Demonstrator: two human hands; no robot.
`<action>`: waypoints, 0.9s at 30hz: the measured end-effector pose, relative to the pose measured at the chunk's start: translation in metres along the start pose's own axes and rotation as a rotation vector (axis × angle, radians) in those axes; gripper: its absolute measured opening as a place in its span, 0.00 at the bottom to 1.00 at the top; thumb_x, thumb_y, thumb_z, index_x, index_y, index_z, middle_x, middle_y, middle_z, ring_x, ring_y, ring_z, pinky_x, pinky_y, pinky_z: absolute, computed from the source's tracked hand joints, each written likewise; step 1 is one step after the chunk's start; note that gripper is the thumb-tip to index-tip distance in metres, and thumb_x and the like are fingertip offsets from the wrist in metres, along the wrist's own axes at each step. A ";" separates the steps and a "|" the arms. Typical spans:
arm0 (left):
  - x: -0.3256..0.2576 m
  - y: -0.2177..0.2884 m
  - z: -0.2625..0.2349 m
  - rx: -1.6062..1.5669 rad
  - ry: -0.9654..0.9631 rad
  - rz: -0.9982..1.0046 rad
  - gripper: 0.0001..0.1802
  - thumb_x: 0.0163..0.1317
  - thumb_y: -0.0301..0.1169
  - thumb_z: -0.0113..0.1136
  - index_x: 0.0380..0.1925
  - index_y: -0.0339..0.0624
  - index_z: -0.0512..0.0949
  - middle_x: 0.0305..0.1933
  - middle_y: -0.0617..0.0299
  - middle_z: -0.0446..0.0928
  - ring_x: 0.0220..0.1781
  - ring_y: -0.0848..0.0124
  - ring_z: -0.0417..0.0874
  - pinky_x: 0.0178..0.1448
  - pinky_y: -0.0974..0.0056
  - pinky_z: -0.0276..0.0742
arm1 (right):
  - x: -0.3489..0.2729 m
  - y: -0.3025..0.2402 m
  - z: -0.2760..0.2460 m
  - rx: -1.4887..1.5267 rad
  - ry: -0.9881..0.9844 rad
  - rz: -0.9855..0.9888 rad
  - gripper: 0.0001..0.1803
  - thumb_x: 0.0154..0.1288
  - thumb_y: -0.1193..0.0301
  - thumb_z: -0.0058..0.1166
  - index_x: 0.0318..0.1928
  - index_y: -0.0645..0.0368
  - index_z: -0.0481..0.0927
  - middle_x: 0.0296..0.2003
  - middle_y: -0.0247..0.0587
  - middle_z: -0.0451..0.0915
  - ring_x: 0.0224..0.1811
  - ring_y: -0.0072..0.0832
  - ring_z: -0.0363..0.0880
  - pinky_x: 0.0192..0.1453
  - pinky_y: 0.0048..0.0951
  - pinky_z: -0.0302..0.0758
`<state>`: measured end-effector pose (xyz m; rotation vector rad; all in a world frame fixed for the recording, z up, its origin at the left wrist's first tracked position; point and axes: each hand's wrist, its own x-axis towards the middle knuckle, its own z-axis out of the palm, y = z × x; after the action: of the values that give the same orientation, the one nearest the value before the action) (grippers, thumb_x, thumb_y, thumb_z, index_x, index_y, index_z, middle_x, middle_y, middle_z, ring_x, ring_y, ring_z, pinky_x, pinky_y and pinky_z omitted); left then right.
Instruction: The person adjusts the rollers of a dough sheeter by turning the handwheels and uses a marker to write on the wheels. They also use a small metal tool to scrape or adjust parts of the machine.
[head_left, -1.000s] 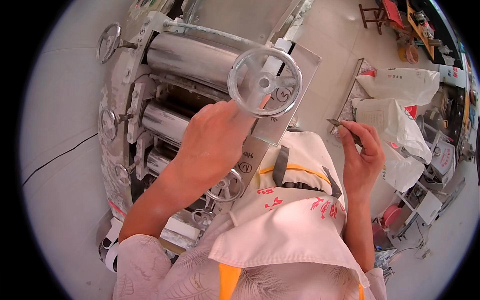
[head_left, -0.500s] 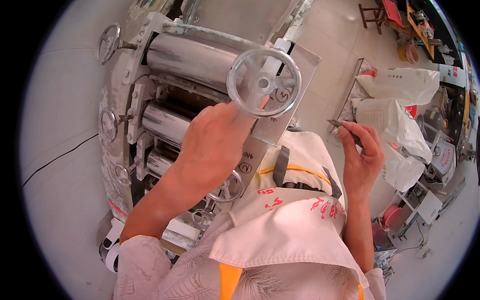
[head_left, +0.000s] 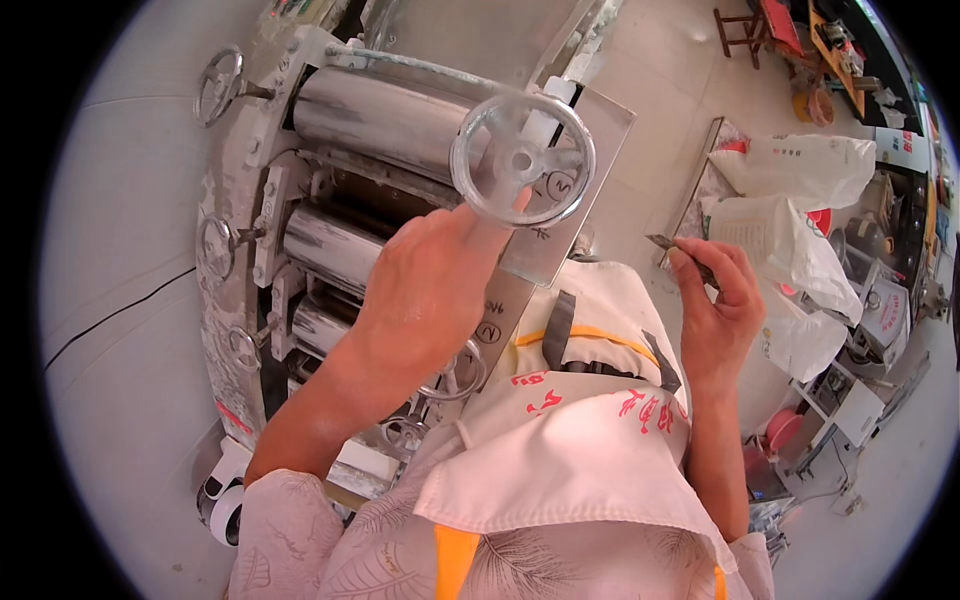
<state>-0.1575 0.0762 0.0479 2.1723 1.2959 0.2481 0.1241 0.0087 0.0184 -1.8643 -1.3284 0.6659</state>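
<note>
metal handwheel (head_left: 522, 161) partly hides left hand (head_left: 428, 275), grip unclear; dark pointed tool (head_left: 661, 242) sits pinched in right hand (head_left: 720, 305).

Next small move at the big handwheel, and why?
I'd probably settle the left hand firmly on the large handwheel: it reaches in under the wheel, partly hidden, so a firm grip can't be confirmed. The right hand pinches a small pointed object off to the side, so the left looks better placed.
</note>
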 end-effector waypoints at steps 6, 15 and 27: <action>0.002 -0.005 0.006 0.009 0.044 0.096 0.38 0.65 0.15 0.54 0.77 0.42 0.72 0.49 0.45 0.82 0.45 0.45 0.82 0.53 0.45 0.77 | 0.004 0.001 -0.003 0.010 0.012 -0.014 0.07 0.71 0.79 0.71 0.48 0.63 0.92 0.40 0.38 0.86 0.39 0.24 0.82 0.46 0.26 0.79; -0.003 -0.001 0.020 -0.019 0.148 0.073 0.38 0.64 0.15 0.55 0.77 0.42 0.73 0.46 0.47 0.82 0.41 0.45 0.81 0.48 0.44 0.77 | 0.027 0.017 -0.011 -0.063 -0.072 -0.057 0.07 0.71 0.78 0.71 0.47 0.63 0.92 0.40 0.39 0.87 0.39 0.25 0.85 0.46 0.26 0.80; -0.013 0.022 0.030 0.073 0.184 -0.179 0.40 0.61 0.11 0.54 0.74 0.52 0.78 0.49 0.50 0.83 0.47 0.48 0.83 0.55 0.48 0.81 | 0.092 0.021 -0.002 0.026 -0.288 -0.185 0.07 0.70 0.78 0.72 0.48 0.63 0.92 0.41 0.37 0.88 0.39 0.23 0.85 0.48 0.26 0.80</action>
<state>-0.1349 0.0459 0.0382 2.1169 1.6152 0.3400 0.1682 0.0910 0.0031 -1.6436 -1.6436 0.8723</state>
